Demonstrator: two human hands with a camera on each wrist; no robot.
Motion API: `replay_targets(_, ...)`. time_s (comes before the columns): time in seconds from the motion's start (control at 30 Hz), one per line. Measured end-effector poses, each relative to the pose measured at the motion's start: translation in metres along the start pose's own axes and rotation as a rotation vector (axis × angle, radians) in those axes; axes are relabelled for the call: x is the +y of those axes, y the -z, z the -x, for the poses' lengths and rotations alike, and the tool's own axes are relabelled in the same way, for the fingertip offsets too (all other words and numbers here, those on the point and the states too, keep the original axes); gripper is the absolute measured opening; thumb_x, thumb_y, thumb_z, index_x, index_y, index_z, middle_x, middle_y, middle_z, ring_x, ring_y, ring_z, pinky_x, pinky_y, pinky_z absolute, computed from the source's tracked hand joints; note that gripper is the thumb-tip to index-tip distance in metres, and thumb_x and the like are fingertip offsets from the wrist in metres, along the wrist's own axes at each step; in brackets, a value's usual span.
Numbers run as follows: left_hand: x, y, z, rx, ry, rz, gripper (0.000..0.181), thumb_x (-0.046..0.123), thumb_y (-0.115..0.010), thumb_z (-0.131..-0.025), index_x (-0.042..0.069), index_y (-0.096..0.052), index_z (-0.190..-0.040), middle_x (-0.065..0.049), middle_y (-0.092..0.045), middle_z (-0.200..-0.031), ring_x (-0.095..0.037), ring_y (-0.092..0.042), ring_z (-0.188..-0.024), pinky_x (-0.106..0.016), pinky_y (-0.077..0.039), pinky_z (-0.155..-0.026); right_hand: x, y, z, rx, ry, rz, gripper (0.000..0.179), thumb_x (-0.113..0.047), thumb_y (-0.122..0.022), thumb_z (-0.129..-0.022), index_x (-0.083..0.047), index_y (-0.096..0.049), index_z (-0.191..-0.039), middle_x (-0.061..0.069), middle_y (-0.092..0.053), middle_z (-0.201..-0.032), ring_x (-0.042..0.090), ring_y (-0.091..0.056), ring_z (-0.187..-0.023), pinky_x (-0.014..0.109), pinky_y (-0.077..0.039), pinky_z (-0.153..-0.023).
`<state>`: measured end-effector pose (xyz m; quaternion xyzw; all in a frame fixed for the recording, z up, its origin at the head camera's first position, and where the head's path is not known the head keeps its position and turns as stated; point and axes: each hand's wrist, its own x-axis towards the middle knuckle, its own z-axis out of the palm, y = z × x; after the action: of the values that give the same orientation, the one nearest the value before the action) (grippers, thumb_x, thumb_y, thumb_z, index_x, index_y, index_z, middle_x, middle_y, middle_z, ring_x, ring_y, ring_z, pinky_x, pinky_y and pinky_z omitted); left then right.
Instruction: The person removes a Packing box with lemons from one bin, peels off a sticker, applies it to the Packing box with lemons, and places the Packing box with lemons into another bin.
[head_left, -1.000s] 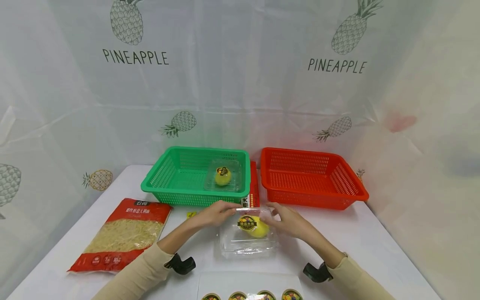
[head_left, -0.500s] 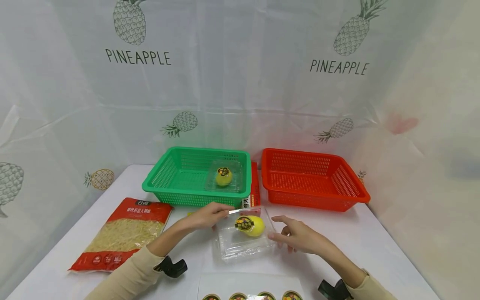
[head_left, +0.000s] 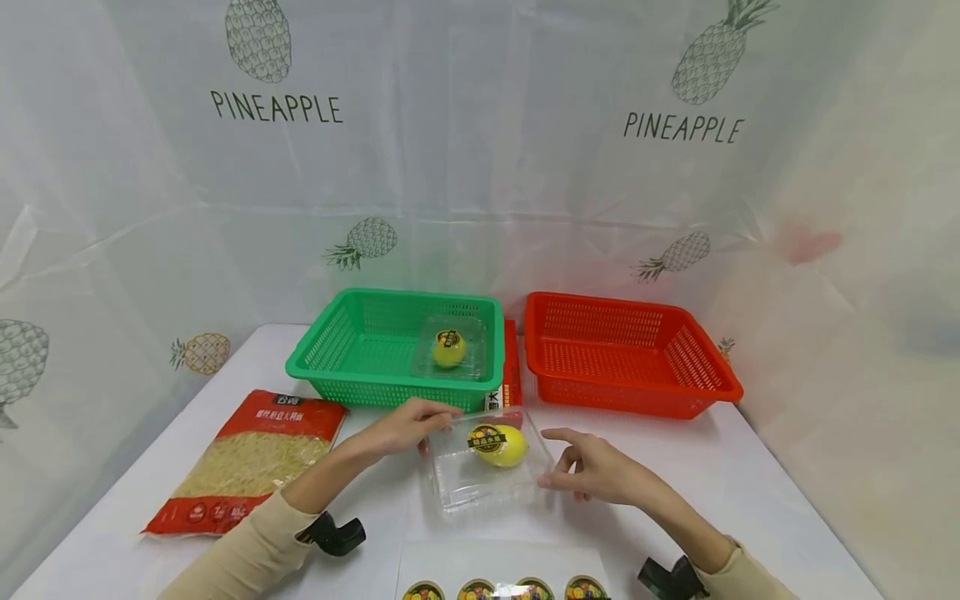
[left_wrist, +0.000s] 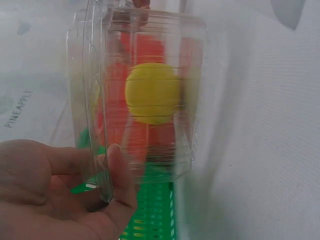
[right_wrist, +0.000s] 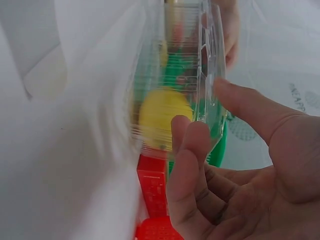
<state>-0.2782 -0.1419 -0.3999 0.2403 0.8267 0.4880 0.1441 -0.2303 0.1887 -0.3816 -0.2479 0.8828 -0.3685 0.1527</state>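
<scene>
A clear plastic clamshell box with a yellow lemon inside is held between the two hands, tilted over the white table. A round dark fruit sticker shows on its lid. The left hand grips the box's far left edge; in the left wrist view its thumb and fingers close on the rim. At the right edge, the right hand pinches the rim, thumb on one side and fingers on the other in the right wrist view. The lemon shows through the box wall there.
A green basket at the back holds another boxed lemon with a sticker. Beside it stand a red box and a red basket. A pasta bag lies left. A sheet of round stickers lies in front.
The right hand has moved from the box's far right corner down to its right edge. The left hand has shifted slightly left, and the box has tilted and turned a little.
</scene>
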Motion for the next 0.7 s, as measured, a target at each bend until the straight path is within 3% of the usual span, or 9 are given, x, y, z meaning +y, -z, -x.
replay_targets(0.17, 0.001, 0.003, 0.003, -0.004, 0.008, 0.017, 0.037, 0.018, -0.050, -0.103, 0.002, -0.058, -0.135, -0.024, -0.065, -0.119, -0.031, -0.061, -0.093, -0.028, -0.055, -0.057, -0.001, 0.002, 0.000, -0.012, 0.011, -0.016, 0.076, -0.033, -0.076, -0.085, 0.004, -0.042, -0.143, 0.003, -0.064, -0.076, 0.012, -0.055, -0.051, 0.025, -0.047, -0.047)
replay_targets(0.27, 0.003, 0.003, 0.006, -0.004, 0.022, 0.010, 0.036, 0.019, -0.051, -0.103, 0.003, -0.059, -0.135, -0.023, -0.065, -0.114, -0.023, -0.059, -0.075, -0.029, -0.055, -0.058, -0.001, 0.002, 0.001, -0.021, 0.020, -0.025, 0.076, -0.032, -0.076, -0.085, 0.003, -0.042, -0.143, 0.003, -0.064, -0.075, 0.012, -0.055, -0.051, 0.025, -0.047, -0.047)
replay_targets(0.37, 0.007, 0.004, 0.009, -0.005, 0.016, 0.005, 0.036, 0.019, -0.052, -0.103, 0.004, -0.060, -0.134, -0.023, -0.065, -0.111, -0.019, -0.056, -0.068, -0.031, -0.056, -0.058, -0.003, 0.003, 0.002, -0.024, 0.028, -0.024, 0.075, -0.031, -0.076, -0.085, 0.002, -0.042, -0.144, 0.003, -0.064, -0.075, 0.012, -0.055, -0.051, 0.025, -0.048, -0.048)
replay_targets(0.53, 0.013, 0.006, 0.014, -0.016, -0.002, 0.010, 0.036, 0.020, -0.054, -0.102, 0.004, -0.061, -0.133, -0.026, -0.062, -0.112, -0.034, -0.058, -0.090, -0.033, -0.057, -0.060, -0.009, 0.008, 0.006, -0.022, 0.040, -0.032, 0.074, -0.029, -0.077, -0.085, 0.001, -0.042, -0.144, 0.003, -0.063, -0.074, 0.011, -0.054, -0.052, 0.024, -0.048, -0.049)
replay_targets(0.7, 0.020, 0.010, 0.019, -0.018, 0.011, 0.024, 0.042, 0.024, -0.058, -0.100, 0.004, -0.057, -0.136, -0.021, -0.060, -0.132, -0.039, -0.055, -0.105, -0.032, -0.058, -0.062, -0.015, 0.016, 0.011, -0.021, 0.052, -0.038, 0.071, -0.030, -0.076, -0.086, -0.001, -0.045, -0.143, 0.002, -0.063, -0.075, 0.010, -0.055, -0.055, 0.026, -0.051, -0.052)
